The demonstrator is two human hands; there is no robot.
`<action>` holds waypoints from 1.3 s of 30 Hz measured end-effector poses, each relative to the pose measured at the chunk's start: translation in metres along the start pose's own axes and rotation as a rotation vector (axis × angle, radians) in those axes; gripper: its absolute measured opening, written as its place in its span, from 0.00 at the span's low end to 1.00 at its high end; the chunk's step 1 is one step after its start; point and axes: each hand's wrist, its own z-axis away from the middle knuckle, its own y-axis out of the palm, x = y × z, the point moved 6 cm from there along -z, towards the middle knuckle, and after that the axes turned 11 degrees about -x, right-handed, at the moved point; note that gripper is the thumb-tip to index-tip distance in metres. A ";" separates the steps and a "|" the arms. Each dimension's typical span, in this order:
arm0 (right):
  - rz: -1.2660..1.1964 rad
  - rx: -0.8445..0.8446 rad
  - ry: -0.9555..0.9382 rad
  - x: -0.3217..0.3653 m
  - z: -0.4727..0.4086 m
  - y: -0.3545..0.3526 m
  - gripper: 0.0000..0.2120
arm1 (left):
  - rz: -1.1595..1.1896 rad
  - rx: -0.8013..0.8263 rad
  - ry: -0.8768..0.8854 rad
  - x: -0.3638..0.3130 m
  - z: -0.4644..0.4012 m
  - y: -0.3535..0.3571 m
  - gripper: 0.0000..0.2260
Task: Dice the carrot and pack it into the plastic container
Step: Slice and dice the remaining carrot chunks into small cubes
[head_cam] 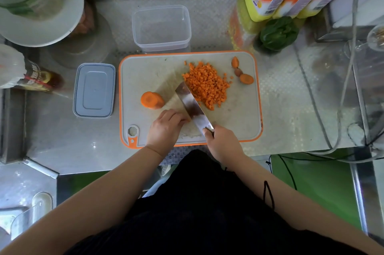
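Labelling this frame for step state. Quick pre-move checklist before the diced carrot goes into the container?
1. Plastic container open and empty, behind the cutting board: ok.
2. Lid off, lying left of the board: ok.
3. Diced carrot gathered in one pile on the board: ok.
4. All carrot diced: not ok, an uncut carrot chunk stands on the board, and the left hand seems to hold another piece against the blade.
5. Cleaver controlled: ok, right hand grips the handle.
6. Carrot end scraps apart from the pile: ok.
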 end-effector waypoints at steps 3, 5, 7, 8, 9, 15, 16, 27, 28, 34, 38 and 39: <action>-0.012 -0.006 -0.015 -0.002 0.003 -0.005 0.16 | -0.005 -0.002 -0.007 0.001 0.004 -0.004 0.08; 0.049 0.021 -0.047 -0.001 0.007 -0.007 0.14 | -0.030 0.016 0.010 0.004 0.009 -0.006 0.06; 0.107 0.050 -0.077 -0.002 0.012 -0.007 0.14 | -0.061 0.049 0.032 0.006 0.013 -0.005 0.07; 0.137 0.051 -0.097 -0.002 0.014 -0.007 0.15 | -0.066 0.058 0.031 0.007 0.013 -0.004 0.07; 0.166 0.047 -0.119 -0.002 0.015 -0.006 0.15 | -0.066 0.062 0.025 0.008 0.012 -0.003 0.08; 0.235 0.067 -0.124 0.000 0.020 -0.002 0.16 | -0.033 0.079 -0.016 0.010 0.006 0.002 0.10; 0.241 0.061 -0.128 0.001 0.020 -0.001 0.16 | -0.036 0.085 -0.023 0.010 0.006 0.002 0.10; 0.103 0.058 -0.037 -0.007 0.015 -0.003 0.15 | -0.085 0.085 -0.054 0.005 0.001 -0.002 0.11; 0.125 0.067 -0.058 -0.007 0.017 -0.005 0.14 | -0.097 0.083 -0.052 0.005 0.000 -0.002 0.12; 0.262 0.076 -0.141 -0.003 0.022 -0.008 0.17 | -0.123 0.076 -0.035 0.004 -0.001 -0.002 0.12; 0.230 0.133 -0.093 -0.005 0.021 -0.002 0.18 | -0.108 0.076 -0.056 0.007 0.002 0.002 0.11; 0.212 0.155 -0.073 -0.005 0.019 0.002 0.18 | -0.108 0.080 -0.069 0.007 0.003 0.003 0.11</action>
